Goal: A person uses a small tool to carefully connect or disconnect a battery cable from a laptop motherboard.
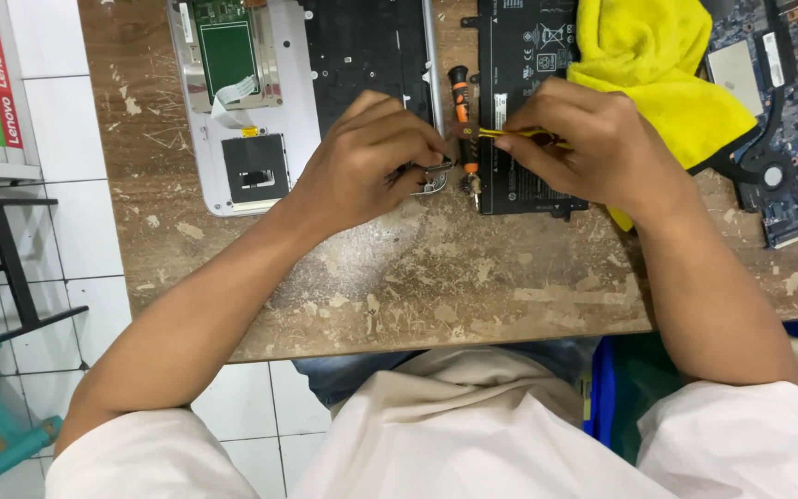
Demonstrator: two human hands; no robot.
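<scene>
Head view: left hand [362,166] pinches metal bracket [431,180], right hand [593,148] grips tweezers [510,134]

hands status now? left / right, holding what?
Left hand: shut on a small metal part at the laptop corner.
Right hand: shut on a thin yellow tool.

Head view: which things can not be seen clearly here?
- Small metal part: mostly covered by the left hand; its shape is unclear.
- Yellow tool: its rear end is hidden inside the right hand.
- Circuit board: cut by the right edge, partly under the yellow cloth.
</scene>
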